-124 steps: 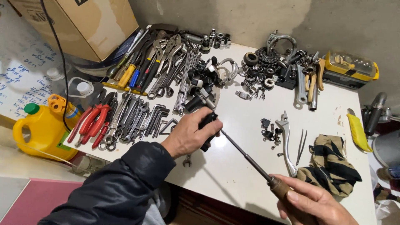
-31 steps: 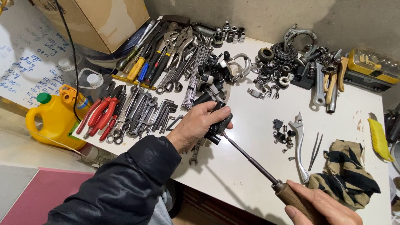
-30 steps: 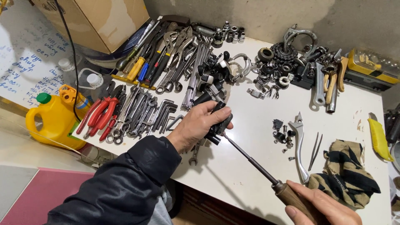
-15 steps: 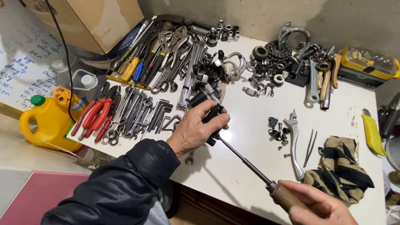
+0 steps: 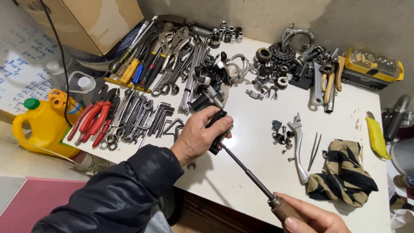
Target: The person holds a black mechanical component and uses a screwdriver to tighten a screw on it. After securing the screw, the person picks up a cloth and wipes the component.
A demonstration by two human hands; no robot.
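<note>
1. Yellow jug (image 5: 41, 125) with a green cap, at 9 o'clock, standing beside the white table (image 5: 258, 142).
2. Red-handled pliers (image 5: 92, 121) and a row of wrenches (image 5: 133, 116), at 10 o'clock on the table.
3. Left hand (image 5: 200, 136), near centre: fingers curled tight around a small black part (image 5: 217, 129), held just above the tabletop.
4. Screwdriver (image 5: 254, 181), running from the black part toward 5 o'clock; its metal tip meets the part at the lower edge of the left hand.
5. Right hand (image 5: 312, 218), at 5 o'clock by the lower edge: fingers closed on the screwdriver's brown handle; partly cut off by the frame.
6. Silver lever (image 5: 298, 144) with small loose parts, at 3 o'clock of the left hand.
7. Striped cloth (image 5: 343, 177), at 4 o'clock.
8. Yellow case (image 5: 373, 67), at 2 o'clock.
</note>
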